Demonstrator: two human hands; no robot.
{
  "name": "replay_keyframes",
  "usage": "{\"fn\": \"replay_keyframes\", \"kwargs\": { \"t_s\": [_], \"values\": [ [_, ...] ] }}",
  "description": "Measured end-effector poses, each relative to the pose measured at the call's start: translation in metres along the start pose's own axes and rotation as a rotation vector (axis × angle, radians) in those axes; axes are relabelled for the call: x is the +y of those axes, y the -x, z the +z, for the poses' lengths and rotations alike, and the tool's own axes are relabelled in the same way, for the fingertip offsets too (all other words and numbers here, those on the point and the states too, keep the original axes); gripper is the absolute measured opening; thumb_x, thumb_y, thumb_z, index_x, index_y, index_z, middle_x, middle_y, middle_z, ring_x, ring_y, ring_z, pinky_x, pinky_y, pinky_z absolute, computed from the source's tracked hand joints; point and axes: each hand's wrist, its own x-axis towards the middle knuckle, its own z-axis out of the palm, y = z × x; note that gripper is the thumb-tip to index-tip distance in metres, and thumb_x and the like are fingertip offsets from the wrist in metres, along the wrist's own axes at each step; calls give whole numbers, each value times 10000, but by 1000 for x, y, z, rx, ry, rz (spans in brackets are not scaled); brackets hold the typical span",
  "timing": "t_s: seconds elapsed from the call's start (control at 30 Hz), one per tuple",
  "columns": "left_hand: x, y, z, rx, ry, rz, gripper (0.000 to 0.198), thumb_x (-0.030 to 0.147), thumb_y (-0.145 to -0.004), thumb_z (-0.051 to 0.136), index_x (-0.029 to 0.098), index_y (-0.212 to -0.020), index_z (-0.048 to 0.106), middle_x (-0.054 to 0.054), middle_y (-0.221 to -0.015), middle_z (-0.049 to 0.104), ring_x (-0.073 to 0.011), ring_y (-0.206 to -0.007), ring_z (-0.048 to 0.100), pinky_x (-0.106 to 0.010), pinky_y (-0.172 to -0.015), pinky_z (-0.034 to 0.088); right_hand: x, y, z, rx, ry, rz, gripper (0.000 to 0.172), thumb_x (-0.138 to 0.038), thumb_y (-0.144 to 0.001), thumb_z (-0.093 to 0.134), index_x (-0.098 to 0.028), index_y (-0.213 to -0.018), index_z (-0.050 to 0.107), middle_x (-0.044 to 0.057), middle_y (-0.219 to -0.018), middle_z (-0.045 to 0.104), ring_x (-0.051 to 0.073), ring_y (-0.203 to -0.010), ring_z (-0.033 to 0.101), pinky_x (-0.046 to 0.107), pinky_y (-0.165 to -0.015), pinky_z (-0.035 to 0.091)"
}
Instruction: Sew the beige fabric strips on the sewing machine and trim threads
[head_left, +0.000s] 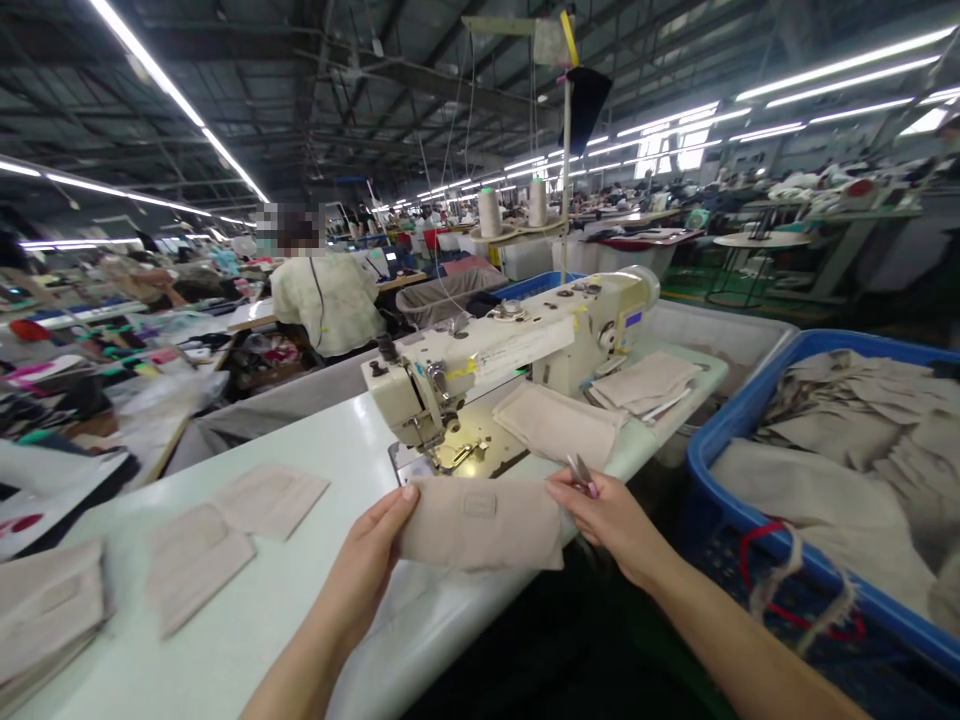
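Head view: fabric piece (480, 522) lengthwise left-right.

This is a big sewing factory. A sewing machine (510, 365) sits on a long table (300, 560). A blue bin (750, 400) holds cloth, and long lights (172, 100) shine overhead.

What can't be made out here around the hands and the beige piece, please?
Head view:
- Small tool in the right hand: the hand hides all but its tips.
- Fabric piece, gripped by the left hand: underside faces away.
- Blue bin: cut by the right edge.
- Sewing machine needle: too small.
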Motion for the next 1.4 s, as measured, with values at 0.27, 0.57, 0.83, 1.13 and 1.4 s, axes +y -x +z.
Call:
{"fn": "replay_keyframes", "kwargs": {
  "t_s": [0.27,0.57,0.83,1.13,1.4],
  "values": [
    [-4,-19,-23,96,-330,35,426,555,-708,709,143,-815,725,-6,-605,607,-128,-532,461,-232,-509,289,21,24,22,-343,-27,185,320,-481,-782,686,-171,-759,611,-65,-539,394,63,-434,220,245,-415,116],
    [-13,-84,-24,113,-893,232,218,369,-716,613,201,-578,591,0,-602,588,-177,-615,513,-273,-581,323,66,29,53,-103,419,-284,163,-326,-870,563,-197,-925,646,-9,-735,572,127,-582,484,240,-562,411],
    [-13,-96,-23,83,-1027,244,166,301,-768,575,209,-630,563,5,-648,607,-176,-646,551,-264,-592,339,59,11,36,-403,576,-796,165,-117,-914,458,-197,-992,579,14,-800,624,131,-670,551,229,-613,408],
    [-12,-100,-21,91,-1073,245,149,245,-765,549,213,-623,517,15,-634,587,-164,-634,543,-263,-583,336,46,-1,34,-433,785,-960,143,-125,-941,456,-196,-943,580,40,-892,631,148,-711,554,254,-606,367],
    [-13,-101,-18,181,-1111,207,189,310,-801,528,217,-636,519,-4,-667,610,-181,-654,548,-275,-570,312,41,1,38,-426,1024,-983,129,-180,-967,467,-186,-883,564,30,-875,636,165,-696,567,290,-563,325]
  ]
}}
